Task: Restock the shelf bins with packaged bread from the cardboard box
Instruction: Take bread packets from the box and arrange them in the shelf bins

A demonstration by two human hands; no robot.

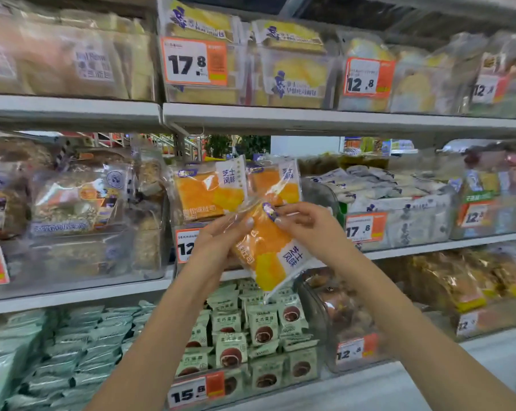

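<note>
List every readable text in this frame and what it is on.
"17.8": top-shelf price tag
"12.8": top-shelf tag to its right
"17.8": middle-shelf tag
"15.8": bottom tag
"12.8": lower right tag
"芝士风味": held bread pack
Other print is too blurred.

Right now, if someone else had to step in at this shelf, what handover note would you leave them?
Left hand: grips the left edge of the orange bread pack.
Right hand: fingers pinch the pack's clear top end.
The pack is tilted in mid-air, in front of the middle-shelf bin.
Done: two matching packs stand upright in that bin.
Left: set this pack in beside them, then fetch more. The cardboard box is out of view, so the remaining stock is unknown.
</note>
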